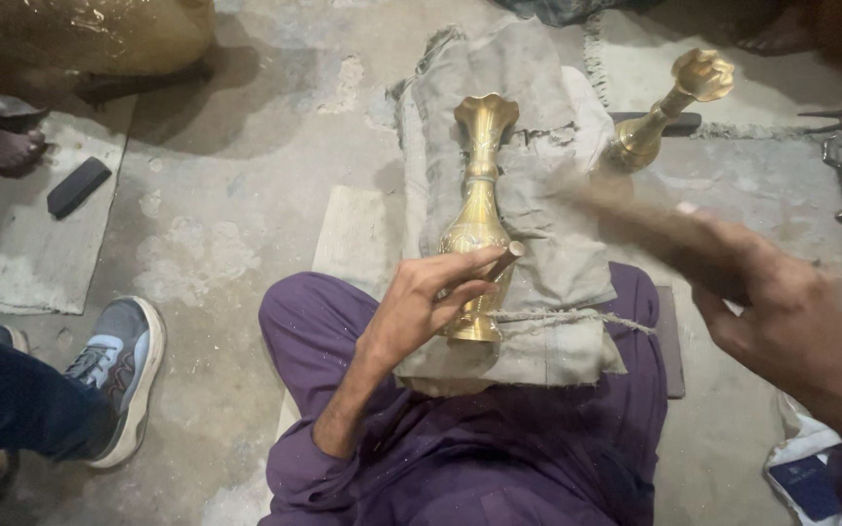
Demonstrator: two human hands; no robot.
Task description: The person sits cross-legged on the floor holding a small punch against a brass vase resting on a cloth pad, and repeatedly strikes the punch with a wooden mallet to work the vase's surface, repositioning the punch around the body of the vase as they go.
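Brass vase [479, 209] lying on a folded grey cloth pad [548, 244] across the lap, long axis running away from the body: flared mouth at the far end, foot at the near end, just above the purple trousers [499, 448].

Left hand [426, 302] resting against the lower belly of the vase, from its left side. Thumb and forefinger pressed together, pinching a short dark punch [505, 261]; remaining fingers curled beneath. Punch laid slantwise, its working end hidden against the brass, its butt pointing up and to the right, toward the other hand.

Right hand [791, 326] raised to the right of the vase, well apart from it, fingers wrapped tight round the handle of a striking tool [635, 219]. Tool smeared by motion blur; head shape not readable. Handle pointing inward and leftward, toward the punch butt.

Key relation: punch butt lying left of and below the blurred tool, line between the two crossing the vase axis at a slant. Left hand nearer the vase, in contact; right hand not touching it.

Second brass vase [669, 107] on the concrete floor [236, 195] beyond, tilted. Grey shoe [119, 370] of another person at left.
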